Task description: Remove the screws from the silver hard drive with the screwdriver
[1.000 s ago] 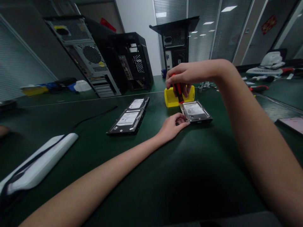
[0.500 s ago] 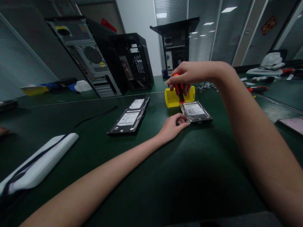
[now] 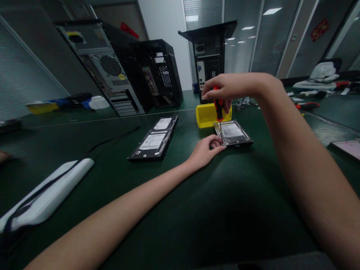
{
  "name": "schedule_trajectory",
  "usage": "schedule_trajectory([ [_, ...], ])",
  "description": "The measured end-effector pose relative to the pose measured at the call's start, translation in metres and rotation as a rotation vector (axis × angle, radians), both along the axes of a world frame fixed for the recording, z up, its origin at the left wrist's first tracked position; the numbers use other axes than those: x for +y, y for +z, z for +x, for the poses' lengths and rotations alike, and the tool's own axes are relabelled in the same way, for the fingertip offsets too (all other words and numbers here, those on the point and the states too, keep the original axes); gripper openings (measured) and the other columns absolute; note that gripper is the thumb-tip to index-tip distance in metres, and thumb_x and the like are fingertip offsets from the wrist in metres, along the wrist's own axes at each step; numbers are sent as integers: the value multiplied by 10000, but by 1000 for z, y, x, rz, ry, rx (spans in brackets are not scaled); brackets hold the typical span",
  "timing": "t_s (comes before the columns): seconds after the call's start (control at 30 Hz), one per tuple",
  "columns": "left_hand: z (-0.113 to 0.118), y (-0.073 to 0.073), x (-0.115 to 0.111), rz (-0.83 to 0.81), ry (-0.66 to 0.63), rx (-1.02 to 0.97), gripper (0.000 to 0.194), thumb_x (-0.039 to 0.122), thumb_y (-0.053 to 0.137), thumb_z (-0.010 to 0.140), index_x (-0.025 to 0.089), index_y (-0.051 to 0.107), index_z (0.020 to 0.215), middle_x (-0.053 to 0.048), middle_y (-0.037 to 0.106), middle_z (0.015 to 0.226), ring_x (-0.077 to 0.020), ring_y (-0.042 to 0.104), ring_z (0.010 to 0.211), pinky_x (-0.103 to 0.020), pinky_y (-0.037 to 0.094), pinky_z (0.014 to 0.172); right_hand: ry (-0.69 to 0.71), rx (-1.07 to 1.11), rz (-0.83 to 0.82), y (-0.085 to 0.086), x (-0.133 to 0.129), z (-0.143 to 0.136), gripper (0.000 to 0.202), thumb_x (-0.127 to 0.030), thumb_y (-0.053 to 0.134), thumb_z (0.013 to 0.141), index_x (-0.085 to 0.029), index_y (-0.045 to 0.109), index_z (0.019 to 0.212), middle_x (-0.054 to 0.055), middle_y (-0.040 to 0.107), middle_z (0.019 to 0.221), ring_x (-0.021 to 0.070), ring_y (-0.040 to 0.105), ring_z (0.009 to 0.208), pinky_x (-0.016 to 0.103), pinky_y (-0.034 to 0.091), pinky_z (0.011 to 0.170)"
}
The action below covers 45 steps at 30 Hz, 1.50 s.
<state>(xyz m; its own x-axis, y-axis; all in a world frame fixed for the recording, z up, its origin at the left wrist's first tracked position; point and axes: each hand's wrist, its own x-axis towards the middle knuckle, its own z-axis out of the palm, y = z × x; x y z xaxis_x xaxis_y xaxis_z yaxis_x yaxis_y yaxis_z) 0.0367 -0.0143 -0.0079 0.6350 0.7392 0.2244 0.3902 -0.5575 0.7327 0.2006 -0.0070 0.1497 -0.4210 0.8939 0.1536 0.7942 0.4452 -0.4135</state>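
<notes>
A hard drive (image 3: 233, 132) with a silver top and white label lies flat on the green table. My left hand (image 3: 207, 149) rests on the table with curled fingers gripping the drive's near left corner. Above the drive, my right hand (image 3: 219, 90) is closed around the red and black handle of a screwdriver (image 3: 219, 109). The screwdriver stands nearly upright, and its thin shaft reaches down to the corner beside my left fingertips. The exact tip contact is too small to make out. A yellow plastic holder (image 3: 204, 116) is right behind the drive.
Two more hard drives, a nearer one (image 3: 152, 144) and a farther one (image 3: 163, 123), lie left of my hands. Several computer cases, one a tall tower (image 3: 108, 65), line the back. A white object with a dark strap (image 3: 53, 191) lies front left; a red-handled tool (image 3: 308, 106) lies right.
My right hand has shifted slightly right with the screwdriver, whose shaft now shows, reaching the drive's near left corner. My left hand and the drive have stayed in place.
</notes>
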Motion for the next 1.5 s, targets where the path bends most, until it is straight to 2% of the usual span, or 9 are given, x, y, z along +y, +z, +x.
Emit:
schedule_trajectory([
  [0.17, 0, 0, 0, -7, 2, 3, 315, 396, 579, 827, 146, 591, 1019, -35, 607, 857, -144, 555, 764, -265, 437, 689, -3, -15, -46, 2, -3, -3, 384, -482, 478, 883, -159, 660, 982, 45, 638, 778, 109, 636, 676, 169, 478, 558],
  [0.27, 0, 1, 0, -3, 8, 10, 317, 398, 576, 829, 147, 590, 1023, -34, 609, 851, -148, 562, 768, -266, 438, 683, -29, 6, -80, 4, -4, -4, 468, -539, 419, 890, -148, 656, 989, 54, 642, 778, 117, 642, 670, 180, 488, 561],
  [0.4, 0, 1, 0, -9, 4, 25, 318, 395, 575, 830, 144, 590, 1025, -41, 614, 862, -154, 569, 782, -270, 441, 687, -25, 26, -138, 5, -3, -2, 469, -485, 311, 939, -165, 648, 1007, 56, 663, 808, 120, 644, 649, 199, 502, 562],
  [0.63, -1, 0, 0, -9, 1, 8, 312, 388, 575, 831, 142, 589, 1022, -31, 604, 843, -147, 556, 762, -264, 435, 677, -17, 60, -139, 4, -7, -6, 285, -281, 415, 911, -139, 637, 1018, 74, 677, 814, 132, 655, 658, 196, 498, 545],
  [0.83, 1, 1, -1, -4, 9, 19, 309, 393, 574, 827, 144, 595, 1011, -35, 608, 855, -152, 562, 775, -264, 438, 690, -38, 44, -121, 5, -9, -8, 305, -363, 456, 912, -139, 649, 987, 57, 667, 788, 143, 667, 716, 195, 503, 574],
  [1.0, 0, 2, -1, -7, 7, 9, 301, 388, 574, 829, 147, 595, 1009, -36, 611, 858, -150, 559, 771, -264, 440, 689, -64, 47, -116, 5, -10, -7, 338, -392, 470, 909, -129, 664, 996, 60, 656, 767, 134, 660, 690, 201, 505, 562],
  [1.5, -1, -1, 1, -6, -10, 2, 317, 398, 572, 835, 144, 584, 1024, -30, 602, 843, -146, 556, 766, -259, 432, 682, -25, 24, -100, 7, -12, -5, 343, -394, 490, 899, -134, 689, 999, 60, 670, 761, 118, 655, 648, 192, 502, 538],
])
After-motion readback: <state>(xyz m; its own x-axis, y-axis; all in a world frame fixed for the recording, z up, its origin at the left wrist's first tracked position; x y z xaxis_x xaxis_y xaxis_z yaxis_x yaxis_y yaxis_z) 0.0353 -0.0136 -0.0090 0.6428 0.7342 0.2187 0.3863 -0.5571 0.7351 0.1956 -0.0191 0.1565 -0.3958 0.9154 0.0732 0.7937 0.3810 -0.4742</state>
